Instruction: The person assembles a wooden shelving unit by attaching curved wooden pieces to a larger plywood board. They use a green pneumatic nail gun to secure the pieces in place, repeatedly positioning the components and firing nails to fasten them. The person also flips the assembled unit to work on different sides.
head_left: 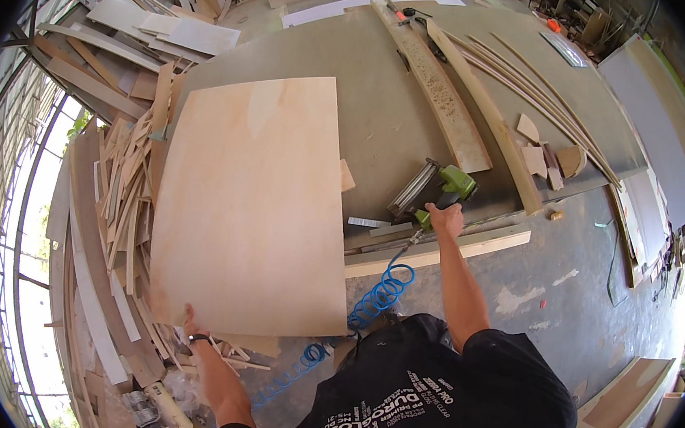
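Observation:
A large pale plywood panel [255, 197] covers the left part of the worktable. My left hand [190, 323] is at its near left edge, thumb over the top face, the other fingers mostly hidden beyond the rim. In my right hand [446, 221] is a green nail gun [459, 182], gripped by its handle and held over the table's near edge, right of the panel. Its slanted magazine [413, 187] points up and left. From the handle a blue coiled air hose [382, 294] runs down in front of the table and past the panel's near edge.
Wood offcuts [125, 196] are heaped at the left. On the worktable [288, 56] lie a long board [438, 91], a narrower plank [488, 111], thin strips [540, 103] and small wood blocks [533, 159]. A light beam [483, 243] runs along the near edge.

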`<state>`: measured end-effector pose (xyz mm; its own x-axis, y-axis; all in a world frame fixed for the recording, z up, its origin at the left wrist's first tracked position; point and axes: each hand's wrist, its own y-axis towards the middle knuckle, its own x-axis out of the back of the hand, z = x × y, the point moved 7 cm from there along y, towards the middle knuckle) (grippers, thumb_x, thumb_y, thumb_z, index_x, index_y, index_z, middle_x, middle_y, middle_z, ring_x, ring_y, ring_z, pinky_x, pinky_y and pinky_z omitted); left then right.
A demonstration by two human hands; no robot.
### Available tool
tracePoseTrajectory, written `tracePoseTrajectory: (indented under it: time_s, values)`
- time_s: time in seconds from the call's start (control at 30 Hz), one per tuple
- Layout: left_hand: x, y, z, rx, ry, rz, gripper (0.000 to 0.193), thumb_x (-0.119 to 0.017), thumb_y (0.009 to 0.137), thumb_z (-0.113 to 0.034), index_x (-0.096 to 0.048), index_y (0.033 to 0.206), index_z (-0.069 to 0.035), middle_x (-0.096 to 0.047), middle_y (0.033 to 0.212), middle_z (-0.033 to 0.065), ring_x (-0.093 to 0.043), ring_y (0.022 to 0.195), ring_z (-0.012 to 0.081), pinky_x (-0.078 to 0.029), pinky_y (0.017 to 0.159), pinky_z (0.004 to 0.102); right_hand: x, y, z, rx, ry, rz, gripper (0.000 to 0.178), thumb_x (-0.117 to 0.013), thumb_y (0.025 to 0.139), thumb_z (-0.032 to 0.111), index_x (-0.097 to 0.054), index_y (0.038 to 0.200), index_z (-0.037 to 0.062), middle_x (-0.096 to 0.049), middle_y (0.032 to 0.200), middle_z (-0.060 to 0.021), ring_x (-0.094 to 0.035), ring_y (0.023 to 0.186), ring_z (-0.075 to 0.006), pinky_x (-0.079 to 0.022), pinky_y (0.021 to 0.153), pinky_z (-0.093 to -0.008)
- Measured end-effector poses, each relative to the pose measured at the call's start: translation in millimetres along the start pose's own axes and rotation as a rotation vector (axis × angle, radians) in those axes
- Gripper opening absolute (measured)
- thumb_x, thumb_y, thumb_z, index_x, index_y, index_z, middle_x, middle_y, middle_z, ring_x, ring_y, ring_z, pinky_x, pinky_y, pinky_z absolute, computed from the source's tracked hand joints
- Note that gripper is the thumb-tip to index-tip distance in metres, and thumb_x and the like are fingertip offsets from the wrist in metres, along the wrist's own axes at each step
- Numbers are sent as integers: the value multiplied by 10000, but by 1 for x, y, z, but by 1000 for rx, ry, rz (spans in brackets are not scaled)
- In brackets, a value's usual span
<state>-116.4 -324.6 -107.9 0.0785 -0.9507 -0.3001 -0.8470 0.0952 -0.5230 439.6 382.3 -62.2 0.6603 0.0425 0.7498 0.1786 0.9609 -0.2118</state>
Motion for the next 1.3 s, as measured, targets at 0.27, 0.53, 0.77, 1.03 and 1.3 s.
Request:
tracePoseTrajectory:
  time_s: [0.27,0.53,0.77,1.03,1.3]
  values:
    - [-24,-13,28,-20,-50,3,634,-741,969,-358,-526,1462,-21,-576,1492,158,-553,1338,372,-437,1157,531,11,19,-17,5,41,66,777,-874,701,551,-635,1139,-44,-709,1145,-277,-680,1106,-447,-543,954,-518]
    - [-11,5,35,1,-73,53,737,-678,987,-476,-457,1528,-28,-520,1554,142,-491,1403,379,-370,1207,542,7,25,-15,22,10,58,773,-893,677,553,-667,1111,-45,-720,1120,-276,-695,1068,-449,-552,940,-510]
    - [39,-19,2,-222,84,-243,699,-754,934,-473,-548,1441,-38,-648,1401,131,-623,1251,341,-488,1095,521,-14,20,-4,98,68,99,649,-877,691,537,-763,966,-39,-753,1008,-264,-729,990,-414,-548,897,-490]
    - [10,-127,78,-186,-72,-466,395,-686,993,-372,-626,1237,-68,-740,1088,95,-720,904,260,-577,702,397,27,33,-45,440,109,-186,522,-721,913,492,-753,1001,-21,-739,886,-203,-701,816,-388,-550,783,-486]
    - [83,-270,242,-33,-279,-592,218,-636,1003,-226,-666,1077,-22,-735,873,154,-724,764,322,-564,642,437,-43,7,-250,36,485,277,320,-560,989,302,-629,821,39,-551,596,-63,-554,462,-182,-431,389,-328]
